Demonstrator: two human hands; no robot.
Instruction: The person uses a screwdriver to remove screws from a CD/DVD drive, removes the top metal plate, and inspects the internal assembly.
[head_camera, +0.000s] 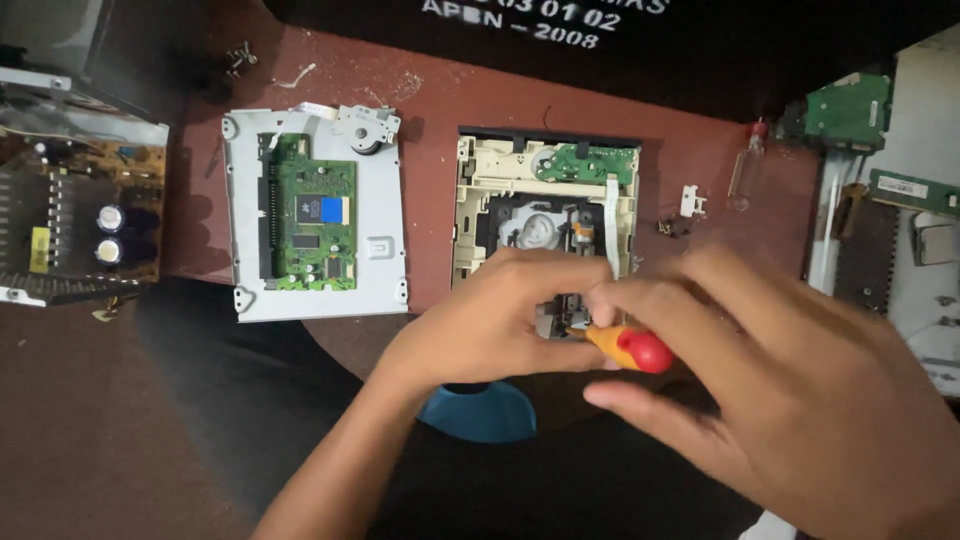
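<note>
A cream plastic disc drive mechanism (480, 215) lies opened on the reddish table, with a small green circuit board (590, 165) at its top. My left hand (490, 320) rests over its lower part, fingers closed on a small piece of it that I cannot make out. My right hand (790, 390) holds a screwdriver with an orange and red handle (630, 348), its tip pointing left toward the left fingers at the drive's lower edge. The drive's bottom half is hidden by both hands.
A grey metal cover plate (385, 265) carrying a green circuit board (315, 225) lies left of the drive. A power supply board (80, 225) sits at far left. More boards (845, 110) and a white clip (692, 200) are at right. A blue object (480, 412) lies below.
</note>
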